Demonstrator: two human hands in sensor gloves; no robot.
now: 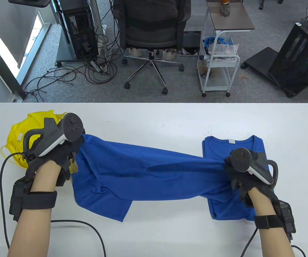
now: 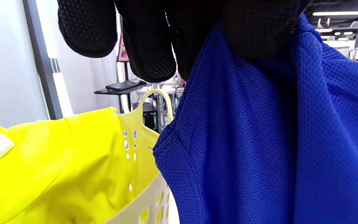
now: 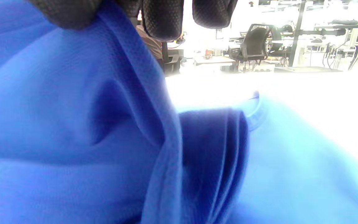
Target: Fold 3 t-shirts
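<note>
A blue t-shirt (image 1: 143, 174) hangs stretched between both hands above the white table (image 1: 154, 115). My left hand (image 1: 75, 146) grips its left end, the fabric (image 2: 259, 140) bunched under the gloved fingers (image 2: 148, 46). My right hand (image 1: 230, 166) pinches the right end; the cloth (image 3: 73, 124) runs under its fingertips (image 3: 163, 21). A folded blue t-shirt (image 1: 234, 150) lies flat under the right hand, collar away from me. A yellow t-shirt (image 1: 22, 128) fills a pale yellow basket (image 2: 141, 149) at the far left.
Black glove cables (image 1: 89, 227) trail over the table's near edge. Beyond the table stand an office chair (image 1: 151, 40), a white cart (image 1: 218, 61) and a computer tower (image 1: 79, 29) with loose floor cables.
</note>
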